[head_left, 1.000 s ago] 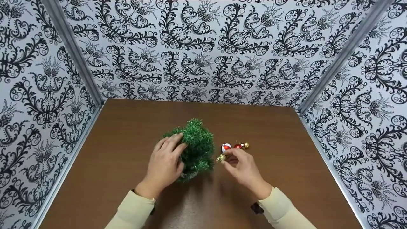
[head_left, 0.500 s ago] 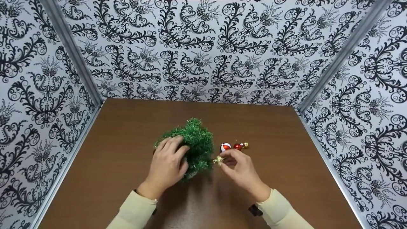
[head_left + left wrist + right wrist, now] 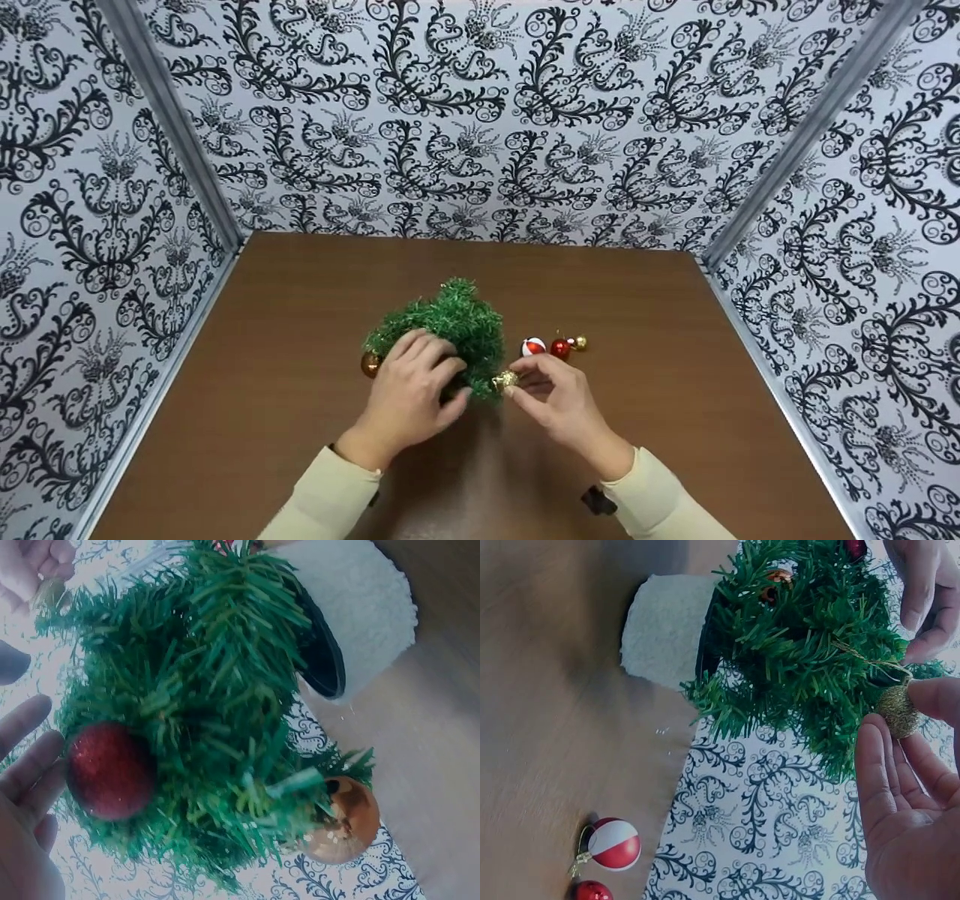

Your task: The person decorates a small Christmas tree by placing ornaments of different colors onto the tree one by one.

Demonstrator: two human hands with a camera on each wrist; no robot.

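A small artificial Christmas tree [image 3: 457, 322] stands in a white, rough-covered pot [image 3: 667, 630]. My right hand [image 3: 562, 397] pinches a gold glitter bauble [image 3: 898, 711] between thumb and fingers at the tree's right side. Its gold string [image 3: 862, 656] reaches toward the branches; whether it loops over one I cannot tell. At the front of the tree is my left hand [image 3: 416, 390], fingers loosely bent and holding nothing. Close to those fingers hangs a dark red bauble [image 3: 111, 771], and a shiny copper-gold bauble [image 3: 346, 821] hangs at the tree's left side.
Right of the tree, a red-and-white bauble [image 3: 533, 346], a red bauble [image 3: 560, 347] and a small gold bauble [image 3: 580, 343] lie on the brown table [image 3: 637, 300]. Patterned walls [image 3: 465, 150] enclose the table at the back and both sides.
My right hand has moved left with the gold glitter bauble, up to the branches. The left hand has shifted right and slightly toward me, uncovering the copper-gold bauble.
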